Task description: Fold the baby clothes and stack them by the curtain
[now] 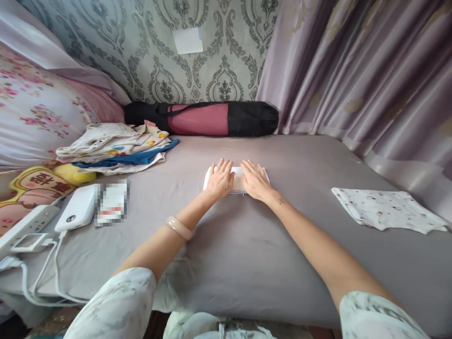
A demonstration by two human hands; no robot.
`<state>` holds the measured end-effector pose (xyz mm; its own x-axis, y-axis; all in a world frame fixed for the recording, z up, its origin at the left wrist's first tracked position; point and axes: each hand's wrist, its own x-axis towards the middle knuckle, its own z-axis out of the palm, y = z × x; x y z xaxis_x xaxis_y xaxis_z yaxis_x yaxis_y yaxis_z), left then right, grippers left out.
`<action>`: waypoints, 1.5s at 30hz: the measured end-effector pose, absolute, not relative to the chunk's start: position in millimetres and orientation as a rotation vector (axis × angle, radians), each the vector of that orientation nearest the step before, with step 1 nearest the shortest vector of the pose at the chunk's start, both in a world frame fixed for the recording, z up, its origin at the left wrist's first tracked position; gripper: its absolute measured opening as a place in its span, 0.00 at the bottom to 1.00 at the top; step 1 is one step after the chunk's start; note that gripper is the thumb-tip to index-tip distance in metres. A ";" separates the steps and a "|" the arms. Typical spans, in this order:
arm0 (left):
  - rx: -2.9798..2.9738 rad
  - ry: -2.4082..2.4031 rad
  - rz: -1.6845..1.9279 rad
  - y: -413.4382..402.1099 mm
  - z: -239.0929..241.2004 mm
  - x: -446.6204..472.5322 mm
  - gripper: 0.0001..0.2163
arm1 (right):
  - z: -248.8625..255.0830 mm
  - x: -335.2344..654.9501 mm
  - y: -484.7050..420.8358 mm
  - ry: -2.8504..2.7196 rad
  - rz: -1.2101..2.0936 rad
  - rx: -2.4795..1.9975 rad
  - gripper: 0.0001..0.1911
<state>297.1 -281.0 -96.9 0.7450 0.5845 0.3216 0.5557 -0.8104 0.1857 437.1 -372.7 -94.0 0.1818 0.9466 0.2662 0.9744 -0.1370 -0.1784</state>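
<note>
A small folded white cloth (238, 182) lies near the middle of the grey sheet (254, 245). Flat on its left side rests my left hand (221, 179), fingers stretched out and pointing away from me. My right hand (255, 180) lies the same way on the right side of the cloth. Between the two hands a strip of the cloth shows; the palms cover the rest. Whether the cloth is a garment I cannot tell. Neither hand grips anything.
Folded clothes (120, 146) are piled at the left. A patterned white garment (388, 209) lies flat at the right. Along the wall is a black and pink rolled bag (201, 118). A power bank (78, 207), power strip (28, 226) and cables sit at the left edge.
</note>
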 end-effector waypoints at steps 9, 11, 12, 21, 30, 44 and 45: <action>2.931 0.916 0.226 -270.1 -130.2 306.6 0.27 | -120.7 434.3 -362.2 -1.878 0.048 -2.276 0.30; 2.935 0.920 0.214 -270.2 -130.0 306.1 0.27 | -121.9 434.7 -362.0 -1.879 0.048 -2.271 0.30; 2.934 0.920 0.205 -270.5 -129.3 306.1 0.27 | -121.7 434.6 -361.9 -1.880 0.051 -2.271 0.30; 2.918 0.899 0.124 -270.1 -119.9 307.5 0.26 | -112.4 431.3 -362.5 -1.878 0.133 -2.305 0.30; 2.907 0.998 0.339 -259.9 -111.6 294.7 0.24 | -105.9 445.5 -368.6 -1.719 -0.021 -2.407 0.30; 2.852 0.992 0.221 -249.4 -124.4 288.0 0.26 | -120.0 456.4 -369.1 -1.702 0.118 -2.466 0.31; 2.849 0.978 0.210 -247.7 -124.5 285.2 0.27 | -119.1 457.8 -369.3 -1.705 0.140 -2.467 0.32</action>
<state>285.2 -247.7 -124.5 0.7813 0.6174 0.0915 0.6005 -0.7835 0.1595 457.8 -369.3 -119.1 0.3537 0.9354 0.0027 0.9225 -0.3483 -0.1666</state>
